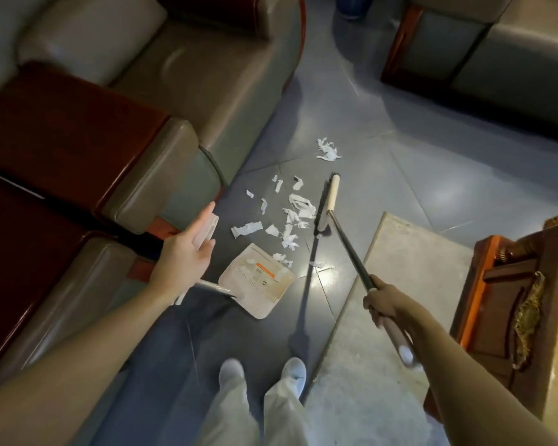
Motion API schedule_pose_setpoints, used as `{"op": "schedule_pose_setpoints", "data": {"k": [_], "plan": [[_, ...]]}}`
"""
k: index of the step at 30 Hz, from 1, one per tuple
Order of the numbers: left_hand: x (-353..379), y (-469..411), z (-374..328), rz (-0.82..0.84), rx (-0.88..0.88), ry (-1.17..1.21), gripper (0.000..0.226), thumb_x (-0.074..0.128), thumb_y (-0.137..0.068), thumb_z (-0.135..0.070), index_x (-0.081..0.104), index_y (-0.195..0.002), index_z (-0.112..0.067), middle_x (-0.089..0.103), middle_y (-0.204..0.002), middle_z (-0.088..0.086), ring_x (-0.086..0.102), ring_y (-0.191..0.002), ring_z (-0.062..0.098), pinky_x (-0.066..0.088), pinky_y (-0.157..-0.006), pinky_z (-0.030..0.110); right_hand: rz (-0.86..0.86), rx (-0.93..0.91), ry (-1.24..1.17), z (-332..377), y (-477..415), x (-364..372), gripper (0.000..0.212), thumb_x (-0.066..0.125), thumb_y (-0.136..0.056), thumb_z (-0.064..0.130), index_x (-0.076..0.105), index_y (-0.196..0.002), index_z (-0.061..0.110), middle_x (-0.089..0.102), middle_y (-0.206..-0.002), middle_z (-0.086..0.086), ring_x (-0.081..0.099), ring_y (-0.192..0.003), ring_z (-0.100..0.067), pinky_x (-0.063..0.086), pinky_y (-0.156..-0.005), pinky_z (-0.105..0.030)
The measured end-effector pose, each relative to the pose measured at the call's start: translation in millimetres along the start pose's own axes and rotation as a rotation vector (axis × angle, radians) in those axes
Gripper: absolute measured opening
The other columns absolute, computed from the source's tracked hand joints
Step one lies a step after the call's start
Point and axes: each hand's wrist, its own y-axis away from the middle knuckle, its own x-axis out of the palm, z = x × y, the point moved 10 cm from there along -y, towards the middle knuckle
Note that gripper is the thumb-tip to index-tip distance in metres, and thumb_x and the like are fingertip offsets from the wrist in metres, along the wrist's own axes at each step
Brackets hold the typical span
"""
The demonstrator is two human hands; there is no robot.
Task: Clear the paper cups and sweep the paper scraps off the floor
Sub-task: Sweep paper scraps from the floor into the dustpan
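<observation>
Gripping the broom [331, 196] with our right hand [384, 304] curled round its handle, we pinch the dustpan [258, 278] handle's top between left hand [186, 254] thumb and fingers. Scraps [292, 217] lie on the floor [400, 188] between dustpan and broom head, with one clump beyond.

We cannot read the print on the dustpan [258, 278]; our left hand [187, 252] hides part of its handle; the broom [353, 252] blurs past our right hand [384, 304]
</observation>
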Motion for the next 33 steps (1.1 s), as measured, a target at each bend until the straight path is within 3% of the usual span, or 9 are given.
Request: {"op": "schedule_pose_setpoints", "data": {"k": [3, 7, 11, 17, 22, 25, 27, 30, 33], "plan": [[0, -9, 2, -0.003, -0.001, 0.0, 0.062, 0.06, -0.089, -0.005, 0.04, -0.143, -0.028, 0.059, -0.131, 0.004, 0.059, -0.114, 0.027, 0.037, -0.099, 0.021, 0.109, 0.031, 0.104, 4, 2, 17, 0.075, 0.042, -0.087, -0.005, 0.018, -0.153, 0.022, 0.056, -0.076, -0.012, 0.053, -0.043, -0.017, 0.049, -0.05, -0.028], [-1, -18, 2, 0.0, 0.003, -0.006, 0.061, 0.061, -0.089, -0.005, 0.041, -0.143, -0.026, 0.062, -0.127, 0.007, 0.061, -0.102, 0.036, 0.042, -0.09, 0.029, 0.241, 0.054, 0.125, 8, 29, 50, 0.081, 0.044, -0.088, -0.006, 0.011, -0.154, 0.026, 0.055, -0.083, -0.011, 0.049, -0.044, -0.011, 0.045, -0.044, -0.021], [2, -18, -9, 0.027, 0.069, 0.003, 0.061, 0.06, -0.088, -0.001, 0.042, -0.143, -0.019, 0.066, -0.119, 0.015, 0.06, -0.09, 0.043, 0.042, -0.08, 0.029, 0.236, 0.056, 0.177, 8, 57, 55, 0.081, 0.044, -0.089, -0.006, 0.012, -0.154, 0.03, 0.057, -0.077, -0.013, 0.048, -0.043, -0.012, 0.045, -0.043, -0.022], [-12, -4, 3, 0.007, 0.058, 0.038, 0.064, 0.06, -0.088, -0.001, 0.038, -0.145, -0.02, 0.062, -0.126, 0.008, 0.064, -0.105, 0.033, 0.045, -0.089, 0.029, 0.107, 0.063, 0.241, 30, 73, 20, 0.079, 0.044, -0.091, -0.005, 0.013, -0.153, 0.034, 0.061, -0.1, -0.023, 0.052, -0.049, -0.016, 0.046, -0.044, -0.023], [-25, 1, 28, -0.035, -0.033, 0.078, 0.061, 0.058, -0.091, -0.003, 0.037, -0.146, -0.021, 0.058, -0.131, 0.003, 0.06, -0.114, 0.025, 0.036, -0.091, 0.013, -0.059, 0.041, 0.26, 64, 24, -13, 0.074, 0.044, -0.09, -0.004, 0.021, -0.152, 0.029, 0.06, -0.086, -0.019, 0.051, -0.05, -0.018, 0.043, -0.04, -0.024], [-30, -6, 40, -0.053, -0.078, 0.114, 0.06, 0.057, -0.092, -0.006, 0.036, -0.145, -0.022, 0.05, -0.132, -0.01, 0.052, -0.12, 0.015, 0.032, -0.092, 0.003, -0.111, 0.02, 0.254, 89, -16, -19, 0.068, 0.041, -0.091, -0.003, 0.027, -0.15, 0.026, 0.057, -0.083, -0.017, 0.05, -0.057, -0.021, 0.042, -0.042, -0.026], [-29, -16, 41, -0.059, -0.078, 0.119, 0.06, 0.058, -0.091, -0.006, 0.037, -0.145, -0.023, 0.05, -0.132, -0.009, 0.048, -0.121, 0.01, 0.028, -0.092, -0.001, -0.102, -0.001, 0.265, 105, -39, -15, 0.069, 0.038, -0.089, -0.005, 0.028, -0.15, 0.025, 0.054, -0.078, -0.018, 0.049, -0.056, -0.023, 0.041, -0.043, -0.026], [-27, -29, 38, -0.047, -0.066, 0.089, 0.061, 0.059, -0.091, -0.008, 0.036, -0.145, -0.025, 0.052, -0.138, -0.003, 0.048, -0.127, 0.014, 0.031, -0.101, 0.01, -0.019, -0.013, 0.231, 120, -52, 4, 0.074, 0.039, -0.087, -0.01, 0.027, -0.15, 0.026, 0.053, -0.079, -0.018, 0.045, -0.052, -0.021, 0.037, -0.037, -0.022], [-24, -39, 33, -0.034, -0.041, 0.052, 0.062, 0.059, -0.091, -0.007, 0.035, -0.146, -0.024, 0.054, -0.136, 0.0, 0.053, -0.121, 0.018, 0.026, -0.093, 0.0, 0.065, 0.005, 0.288, 113, -37, 28, 0.078, 0.039, -0.087, -0.011, 0.021, -0.153, 0.028, 0.055, -0.081, -0.019, 0.049, -0.043, -0.015, 0.037, -0.035, -0.019]]}}
